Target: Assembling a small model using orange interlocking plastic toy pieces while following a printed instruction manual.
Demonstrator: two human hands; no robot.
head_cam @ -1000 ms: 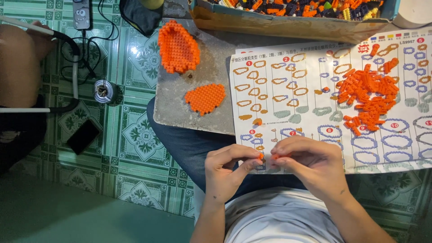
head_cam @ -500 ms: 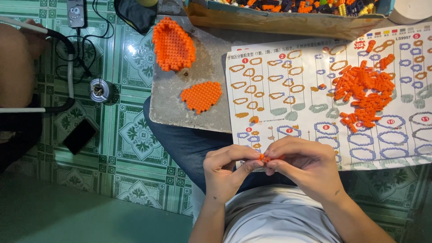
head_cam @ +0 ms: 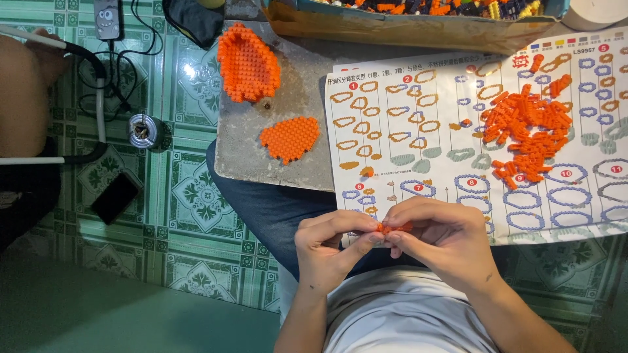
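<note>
Orange bricks [head_cam: 394, 227], seemingly tiny, pinched

A grey stone worktop [head_cam: 288, 98] sits across the upper middle of the view. On it, at eleven o'clock, stands a hollow orange shell built of small bricks [head_cam: 247, 63]; just below it, apart from it, lies a flat orange brick plate [head_cam: 290, 138]. A printed instruction sheet [head_cam: 418, 131] covers the worktop's right part and hangs over its near edge. At two o'clock a loose heap of orange bricks [head_cam: 523, 131] rests on the sheet. Along the top edge runs a cardboard box [head_cam: 405, 29] of mixed coloured bricks. On the green patterned floor tiles [head_cam: 183, 196] at nine o'clock lie a dark phone [head_cam: 114, 197] and a small round metal can [head_cam: 144, 130].
</note>
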